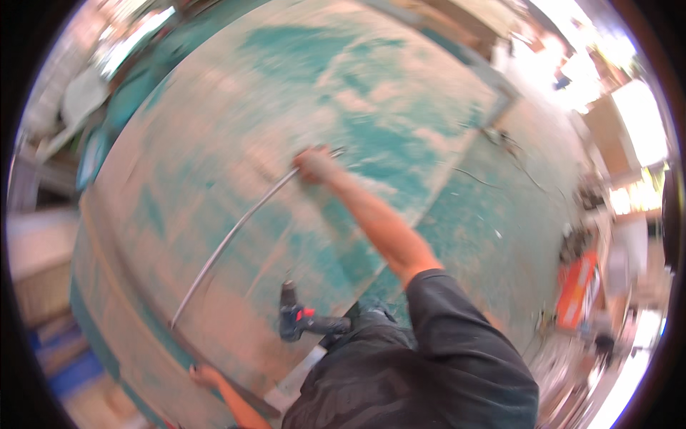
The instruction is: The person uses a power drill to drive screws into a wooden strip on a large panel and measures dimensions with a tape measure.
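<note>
Right hand (314, 165) grips a rod (233, 231); what the orange box (574, 292) holds is unclear.

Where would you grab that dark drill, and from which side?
Probably around the handle, coming from above and the picture's right. The drill appears to lie on its side, its handle stretching rightward, while the chuck points toward the picture's top, away from that grip.

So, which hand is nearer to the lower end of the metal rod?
Left. The left hand is apart from that end, lower in the picture; the right hand grips the metal rod near its other end.
</note>
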{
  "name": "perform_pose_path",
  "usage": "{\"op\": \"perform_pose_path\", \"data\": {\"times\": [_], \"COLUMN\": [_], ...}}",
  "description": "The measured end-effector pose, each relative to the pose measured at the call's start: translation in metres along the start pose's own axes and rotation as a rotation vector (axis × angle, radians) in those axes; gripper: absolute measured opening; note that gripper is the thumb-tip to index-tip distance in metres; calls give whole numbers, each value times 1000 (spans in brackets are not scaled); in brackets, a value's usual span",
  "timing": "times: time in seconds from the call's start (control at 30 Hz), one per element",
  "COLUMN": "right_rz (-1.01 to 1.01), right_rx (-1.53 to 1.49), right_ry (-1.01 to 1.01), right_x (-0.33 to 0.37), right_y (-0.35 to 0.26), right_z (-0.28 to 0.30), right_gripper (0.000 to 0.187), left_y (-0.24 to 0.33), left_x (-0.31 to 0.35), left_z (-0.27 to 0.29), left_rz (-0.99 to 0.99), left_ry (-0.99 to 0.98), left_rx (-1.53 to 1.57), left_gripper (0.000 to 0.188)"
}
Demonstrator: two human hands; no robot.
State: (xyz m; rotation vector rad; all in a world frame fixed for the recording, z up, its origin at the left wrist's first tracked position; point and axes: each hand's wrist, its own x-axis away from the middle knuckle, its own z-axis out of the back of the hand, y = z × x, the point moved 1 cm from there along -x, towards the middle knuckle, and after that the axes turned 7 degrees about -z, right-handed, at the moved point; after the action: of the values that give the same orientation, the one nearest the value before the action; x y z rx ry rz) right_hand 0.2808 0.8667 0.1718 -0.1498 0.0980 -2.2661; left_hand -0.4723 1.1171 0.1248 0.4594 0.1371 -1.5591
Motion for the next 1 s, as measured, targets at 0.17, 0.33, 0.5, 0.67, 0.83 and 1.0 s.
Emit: {"op": "perform_pose_path", "data": {"times": [0.17, 0.33, 0.5, 0.67, 0.83, 1.0], "right_rz": [-269, -692, -1028, -1219, -1454, -1566], "right_rx": [-339, -607, -799, -1070, -1224, -1462], "right_ry": [-98, -131, -58, 206, 121, 179], "right_x": [153, 393, 631, 832, 953, 985], "right_y": [15, 44, 23, -37, -123, -188], "right_z": [25, 56, 58, -1, -89, -156], "right_gripper": [22, 25, 24, 23, 30, 29], "left_y": [7, 101, 224, 304, 348, 378], "left_x": [7, 50, 147, 261, 347, 398], "left_z": [0, -11, 3, 53, 111, 156], "left_rz": [104, -63, -562, -959, -1179, -1248], "left_ry": [-117, -275, -410, -507, -555, -557], "left_rx": [-65, 28, 288, 492, 619, 683], "left_gripper": [34, 36, 36, 36, 36, 36]}}
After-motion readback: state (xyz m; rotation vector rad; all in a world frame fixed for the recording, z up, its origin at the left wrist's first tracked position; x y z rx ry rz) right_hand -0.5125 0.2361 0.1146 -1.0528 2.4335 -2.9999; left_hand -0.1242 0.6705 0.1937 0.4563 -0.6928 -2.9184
